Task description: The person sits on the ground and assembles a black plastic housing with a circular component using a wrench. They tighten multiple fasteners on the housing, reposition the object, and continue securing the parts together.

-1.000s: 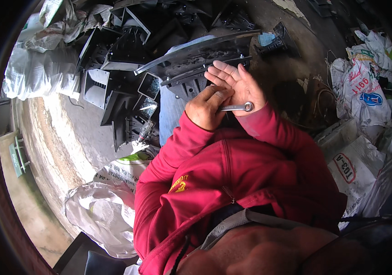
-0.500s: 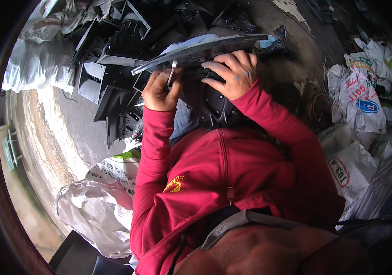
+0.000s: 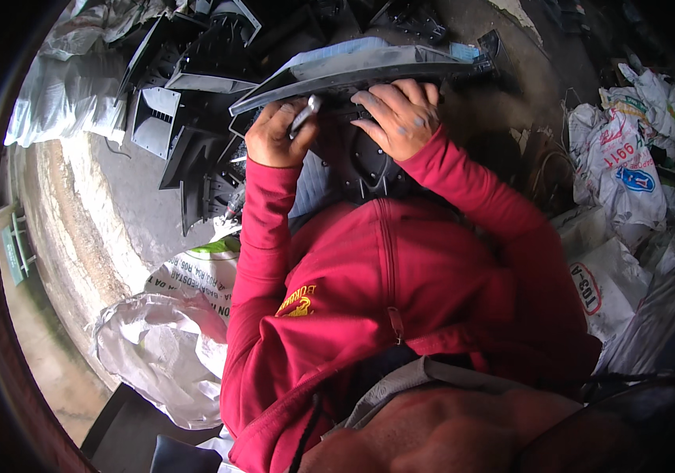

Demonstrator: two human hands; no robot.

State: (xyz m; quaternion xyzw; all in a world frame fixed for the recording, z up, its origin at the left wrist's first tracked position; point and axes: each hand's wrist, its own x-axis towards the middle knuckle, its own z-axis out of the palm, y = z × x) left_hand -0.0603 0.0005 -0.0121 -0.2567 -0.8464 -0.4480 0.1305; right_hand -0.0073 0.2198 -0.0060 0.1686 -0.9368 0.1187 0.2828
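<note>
A: Grey floor (image 3: 128, 197) over on the left, black plastic parts (image 3: 215, 67) heaped at the far side, white sacks (image 3: 633, 158) stacked up on the right! Where's the wrench (image 3: 304, 114)?

B: In the left hand (image 3: 274, 135), fingers closed around it, bright end poking out past them, just by the near edge of the long dark panel (image 3: 337, 77)!

A: Pointing which way?

B: Up and to the right, away from the chest, its long axis on a steep slant!

A: And the panel?

B: Crosswise beyond both hands, long axis running left to right, right end higher in view!

A: The right hand (image 3: 402, 120)?

B: Fingers bent at the panel's near edge, thumb apart; whether they grip, there's no telling. Black bracket (image 3: 371, 162) between the forearms!
</note>
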